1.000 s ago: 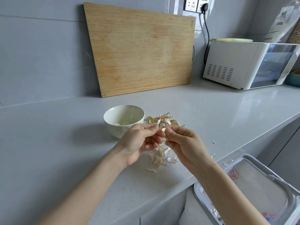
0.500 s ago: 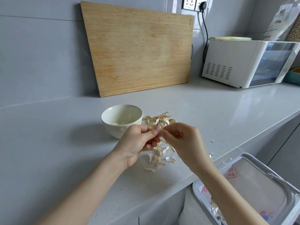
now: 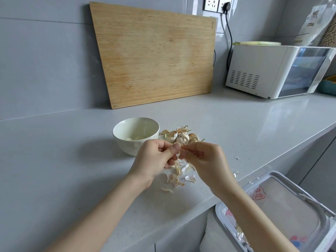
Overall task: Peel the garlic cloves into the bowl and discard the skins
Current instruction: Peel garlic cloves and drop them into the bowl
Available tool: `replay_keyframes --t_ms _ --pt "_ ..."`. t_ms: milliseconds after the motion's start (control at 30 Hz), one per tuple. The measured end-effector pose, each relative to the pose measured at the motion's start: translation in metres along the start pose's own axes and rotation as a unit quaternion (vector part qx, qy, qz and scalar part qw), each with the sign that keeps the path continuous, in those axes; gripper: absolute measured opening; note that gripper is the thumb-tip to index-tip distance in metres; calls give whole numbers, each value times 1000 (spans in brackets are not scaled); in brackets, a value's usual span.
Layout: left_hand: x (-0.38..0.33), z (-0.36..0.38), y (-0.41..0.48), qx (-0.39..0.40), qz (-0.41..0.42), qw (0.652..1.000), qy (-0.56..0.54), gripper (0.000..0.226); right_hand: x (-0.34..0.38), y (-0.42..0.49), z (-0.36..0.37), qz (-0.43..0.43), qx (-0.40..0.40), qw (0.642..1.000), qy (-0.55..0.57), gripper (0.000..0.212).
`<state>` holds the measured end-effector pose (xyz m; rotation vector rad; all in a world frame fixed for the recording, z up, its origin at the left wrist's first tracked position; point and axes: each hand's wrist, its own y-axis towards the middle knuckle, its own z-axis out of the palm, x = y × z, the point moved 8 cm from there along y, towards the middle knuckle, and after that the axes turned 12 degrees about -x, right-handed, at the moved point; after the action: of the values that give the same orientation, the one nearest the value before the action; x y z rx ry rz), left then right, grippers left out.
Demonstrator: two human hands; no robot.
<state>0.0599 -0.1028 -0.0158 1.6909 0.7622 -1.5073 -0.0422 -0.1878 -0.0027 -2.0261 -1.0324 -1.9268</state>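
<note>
1. The left hand [image 3: 154, 157] and right hand [image 3: 203, 159] meet fingertip to fingertip above the desk [image 3: 72, 170]. Each grip is pressed together, thumb against forefinger, pinching one small piece between them, judged to be the held clove. It is almost wholly hidden, so its long axis cannot be told.
2. From that meeting point the bowl [image 3: 134, 148] lies far and left, nearer the left hand. The bin [image 3: 283, 176] lies near and right, below the desk's edge and nearer the right hand. A bared clove would likely go far-left with the left hand, and a torn skin near-right with the right hand.
3. The bowl holds a few peeled cloves [image 3: 131, 138] at its bottom. The bin is lined with a bag and has some discarded skins [image 3: 240, 231] along its near left side.
4. The unpeeled pile [image 3: 180, 136] sits just right of the bowl, on the far side of the hands. Loose skins [image 3: 178, 176] lie on the desk beneath the hands and are not yet in the bin. A few flecks lie towards the desk's edge.
</note>
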Motion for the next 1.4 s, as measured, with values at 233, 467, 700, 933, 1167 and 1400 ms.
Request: replay_keyframes --t_ms 233,467,700,933,1167,1400 --pt "-8 0 0 21 70 997 22 27 -14 0 6 136 26 978 159 11" --pt "-14 0 -1 5 133 988 83 27 -10 2 -1 101 10 990 102 8" --pt "-14 -1 -1 -12 140 986 87 29 -9 -1 -1 85 -18 990 112 8" --pt "-26 -3 -5 -27 208 970 121 17 -14 -2 5 131 7 971 200 17" --pt "-35 -1 -13 -62 355 901 241 30 12 -6 -5 -183 -103 973 -95 13" --pt "-38 9 -21 -38 430 845 317 32 24 -13 -1 -333 -141 912 -192 11"
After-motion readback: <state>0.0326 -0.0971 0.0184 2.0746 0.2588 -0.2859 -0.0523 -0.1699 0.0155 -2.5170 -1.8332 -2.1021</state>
